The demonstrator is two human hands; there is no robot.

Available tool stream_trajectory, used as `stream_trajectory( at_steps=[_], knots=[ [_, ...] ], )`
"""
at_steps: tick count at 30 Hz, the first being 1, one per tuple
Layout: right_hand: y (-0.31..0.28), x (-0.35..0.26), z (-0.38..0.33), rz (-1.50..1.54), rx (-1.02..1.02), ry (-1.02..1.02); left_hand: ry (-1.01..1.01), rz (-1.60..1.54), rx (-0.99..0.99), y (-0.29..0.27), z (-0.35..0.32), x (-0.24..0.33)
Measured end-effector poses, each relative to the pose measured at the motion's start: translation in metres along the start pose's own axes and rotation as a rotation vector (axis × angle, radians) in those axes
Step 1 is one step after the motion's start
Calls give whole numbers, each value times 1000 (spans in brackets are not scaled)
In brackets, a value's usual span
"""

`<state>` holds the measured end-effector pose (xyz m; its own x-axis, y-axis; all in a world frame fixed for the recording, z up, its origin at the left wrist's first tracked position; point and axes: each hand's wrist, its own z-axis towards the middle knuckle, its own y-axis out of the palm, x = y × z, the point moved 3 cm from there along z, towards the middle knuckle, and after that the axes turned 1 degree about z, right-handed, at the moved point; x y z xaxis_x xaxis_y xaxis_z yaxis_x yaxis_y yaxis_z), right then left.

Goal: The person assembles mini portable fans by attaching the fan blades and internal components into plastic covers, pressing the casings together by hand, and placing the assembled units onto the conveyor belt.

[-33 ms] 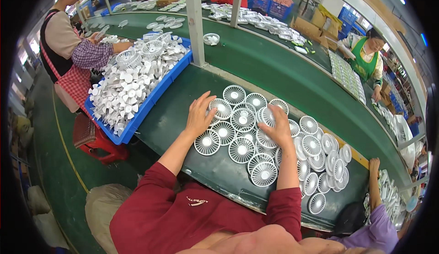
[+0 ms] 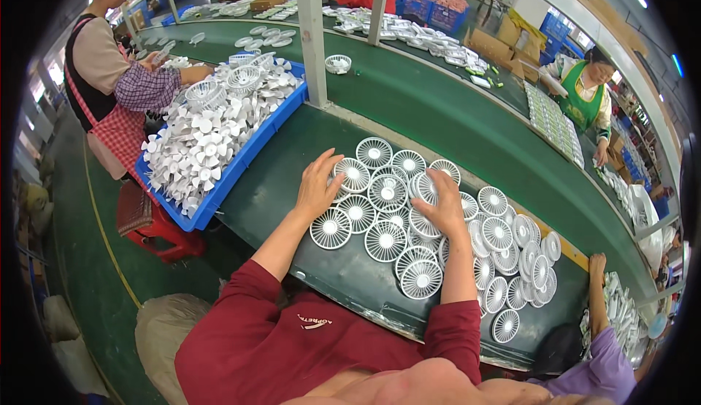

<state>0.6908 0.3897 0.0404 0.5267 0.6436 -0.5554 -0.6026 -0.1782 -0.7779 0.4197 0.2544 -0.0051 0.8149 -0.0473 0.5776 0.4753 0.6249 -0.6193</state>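
A cluster of round white fan grilles (image 2: 385, 240) with radial spokes lies on the dark green tabletop (image 2: 274, 168) before me, many overlapping. My left hand (image 2: 317, 186) rests at the cluster's left edge, fingers apart, thumb and fingertips against the side of one grille (image 2: 355, 175). On the right side, my right hand (image 2: 444, 204) lies over some overlapping grilles, its fingers spread and slightly curved, the thumb at the rim of one. Its palm hides parts of the grilles beneath. Neither hand appears to lift anything.
More grilles (image 2: 497, 233) lie right of my right arm. A blue crate (image 2: 252, 153) heaped with white fan blades (image 2: 208, 139) stands at left, where a co-worker in a checked apron (image 2: 124, 128) works. A white post (image 2: 310, 36) rises beside the green conveyor belt (image 2: 431, 124). A purple-sleeved arm (image 2: 600, 332) reaches in at right.
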Motion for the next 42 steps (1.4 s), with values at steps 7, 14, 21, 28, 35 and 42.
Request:
stream_trajectory(
  at_steps=[7,14,21,28,35,42],
  knots=[
    [-2,-2,0,9,25,-3,-54,-188,69,-5,10,-3],
    [9,24,1,-19,78,-44,120,-96,109,-18,14,55],
    [16,31,3,-47,146,-93,508,-359,-369,21,7,174],
    [15,36,-1,36,130,-58,608,-436,-404,74,-23,184],
    [14,31,3,22,80,-18,604,-477,-412,78,-23,176],
    [10,28,1,45,106,-5,606,-448,-401,78,-21,179]
  ],
)
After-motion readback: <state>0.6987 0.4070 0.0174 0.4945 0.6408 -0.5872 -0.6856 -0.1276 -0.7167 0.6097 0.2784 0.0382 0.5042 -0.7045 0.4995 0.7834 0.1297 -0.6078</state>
